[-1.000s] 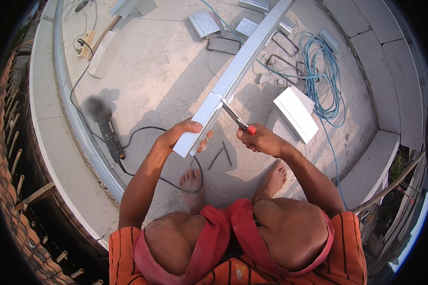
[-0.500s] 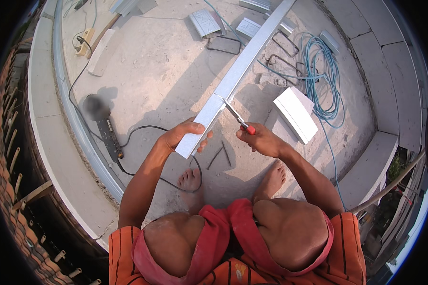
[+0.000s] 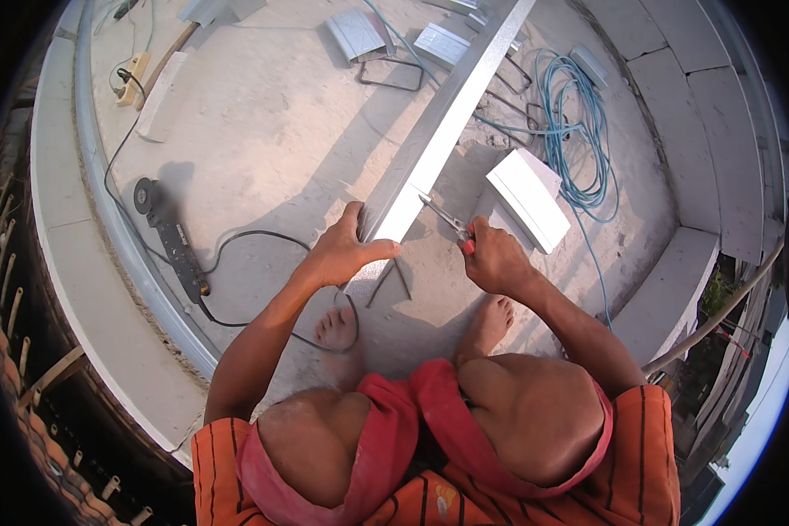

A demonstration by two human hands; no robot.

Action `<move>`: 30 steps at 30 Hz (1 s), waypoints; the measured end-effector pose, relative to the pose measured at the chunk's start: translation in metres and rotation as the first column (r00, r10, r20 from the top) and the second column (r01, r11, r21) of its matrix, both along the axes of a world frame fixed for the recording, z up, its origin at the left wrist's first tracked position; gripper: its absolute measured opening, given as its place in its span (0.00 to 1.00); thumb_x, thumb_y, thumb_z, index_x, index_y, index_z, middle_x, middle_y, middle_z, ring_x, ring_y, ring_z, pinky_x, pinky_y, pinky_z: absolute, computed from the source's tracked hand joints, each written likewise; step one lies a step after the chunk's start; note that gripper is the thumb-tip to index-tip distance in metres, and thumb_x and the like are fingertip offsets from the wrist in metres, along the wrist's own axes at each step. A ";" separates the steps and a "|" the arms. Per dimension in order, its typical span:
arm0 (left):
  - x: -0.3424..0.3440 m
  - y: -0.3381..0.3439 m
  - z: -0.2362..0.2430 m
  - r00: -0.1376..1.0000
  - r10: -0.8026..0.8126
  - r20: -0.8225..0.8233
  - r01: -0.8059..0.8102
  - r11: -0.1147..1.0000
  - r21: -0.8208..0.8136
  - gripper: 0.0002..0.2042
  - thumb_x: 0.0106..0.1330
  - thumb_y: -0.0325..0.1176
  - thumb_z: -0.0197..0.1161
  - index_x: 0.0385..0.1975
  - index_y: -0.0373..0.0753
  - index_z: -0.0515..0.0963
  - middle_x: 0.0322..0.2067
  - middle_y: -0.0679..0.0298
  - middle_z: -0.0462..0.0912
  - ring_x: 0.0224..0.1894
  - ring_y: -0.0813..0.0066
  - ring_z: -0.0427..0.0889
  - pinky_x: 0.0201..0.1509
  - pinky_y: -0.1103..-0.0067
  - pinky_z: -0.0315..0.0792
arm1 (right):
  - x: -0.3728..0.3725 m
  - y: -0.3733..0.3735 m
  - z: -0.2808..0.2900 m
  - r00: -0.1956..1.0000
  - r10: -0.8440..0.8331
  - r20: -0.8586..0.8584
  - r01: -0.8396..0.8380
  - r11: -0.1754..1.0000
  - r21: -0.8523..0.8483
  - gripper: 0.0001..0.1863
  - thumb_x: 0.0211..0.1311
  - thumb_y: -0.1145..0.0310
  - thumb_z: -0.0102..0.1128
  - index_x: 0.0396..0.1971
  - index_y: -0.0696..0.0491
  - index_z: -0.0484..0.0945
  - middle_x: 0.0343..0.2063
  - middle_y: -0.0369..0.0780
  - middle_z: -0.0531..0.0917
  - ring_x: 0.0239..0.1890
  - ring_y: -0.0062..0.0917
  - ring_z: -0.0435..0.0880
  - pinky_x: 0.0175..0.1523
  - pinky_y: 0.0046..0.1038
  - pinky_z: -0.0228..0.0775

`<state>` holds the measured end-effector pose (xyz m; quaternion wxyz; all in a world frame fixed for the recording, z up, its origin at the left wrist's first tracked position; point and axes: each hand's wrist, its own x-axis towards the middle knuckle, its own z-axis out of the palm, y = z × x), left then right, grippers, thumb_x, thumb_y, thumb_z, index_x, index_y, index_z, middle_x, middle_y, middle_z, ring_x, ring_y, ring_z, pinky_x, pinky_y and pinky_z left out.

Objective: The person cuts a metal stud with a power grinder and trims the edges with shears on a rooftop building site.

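A long silvery metal channel (image 3: 436, 151) runs from near my feet up toward the far right. My left hand (image 3: 335, 252) grips it close to its near end, thumb over the bright face and the fingers on the other side. Ahead of the thumb, a small cut mark shows on the bright face. In my right hand (image 3: 502, 260) is a pair of tin snips (image 3: 448, 218) with red handles, fist closed round them. The snips' jaws point toward the cut mark, just right of the channel; whether the tips touch it I cannot tell.
At left lies an angle grinder (image 3: 174, 238) with its black cord, near a power strip (image 3: 132, 79). A white block (image 3: 528, 200) and a coiled blue hose (image 3: 579, 131) lie at right. Channel offcuts (image 3: 357, 37) are scattered farther off. A low block wall (image 3: 666, 272) curves along the right.
The channel has been rolled, so its bright side face now shows upward. My left hand has changed its grip, and the snips have come out of the channel's edge.
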<state>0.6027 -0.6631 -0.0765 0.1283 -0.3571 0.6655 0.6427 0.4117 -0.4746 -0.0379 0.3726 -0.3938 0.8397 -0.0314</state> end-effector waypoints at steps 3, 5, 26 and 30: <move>-0.008 0.009 0.017 0.997 -0.037 0.069 0.042 0.996 -0.073 0.52 0.44 0.56 0.70 0.62 0.20 0.57 0.50 0.30 0.74 0.53 0.44 0.78 0.54 0.70 0.73 | -0.007 0.010 -0.001 0.999 0.041 -0.028 -0.041 0.999 0.007 0.16 0.64 0.64 0.52 0.44 0.60 0.69 0.30 0.57 0.82 0.35 0.55 0.82 0.43 0.50 0.73; -0.009 0.009 0.018 0.997 -0.046 0.063 0.051 0.995 -0.088 0.51 0.45 0.57 0.69 0.62 0.21 0.57 0.50 0.31 0.74 0.52 0.44 0.79 0.54 0.69 0.73 | -0.010 0.013 -0.004 0.999 0.034 -0.026 -0.035 0.999 -0.023 0.17 0.64 0.63 0.53 0.44 0.61 0.69 0.30 0.57 0.82 0.34 0.56 0.82 0.41 0.51 0.72; 0.006 -0.010 0.004 0.961 0.214 -0.172 -0.038 0.724 0.689 0.29 0.63 0.47 0.60 0.58 0.35 0.63 0.39 0.57 0.76 0.32 0.73 0.80 0.31 0.76 0.79 | 0.028 -0.018 -0.010 0.779 -0.124 0.615 0.272 0.950 -0.153 0.20 0.68 0.53 0.55 0.43 0.57 0.70 0.35 0.44 0.77 0.41 0.29 0.75 0.49 0.32 0.66; 0.006 -0.010 0.000 0.958 0.216 -0.188 -0.022 0.711 0.703 0.28 0.63 0.47 0.60 0.57 0.35 0.64 0.39 0.57 0.76 0.32 0.72 0.81 0.31 0.76 0.79 | 0.036 -0.014 -0.014 0.699 -0.103 0.708 0.308 0.936 -0.169 0.19 0.69 0.53 0.54 0.42 0.55 0.70 0.35 0.41 0.75 0.41 0.27 0.73 0.50 0.31 0.64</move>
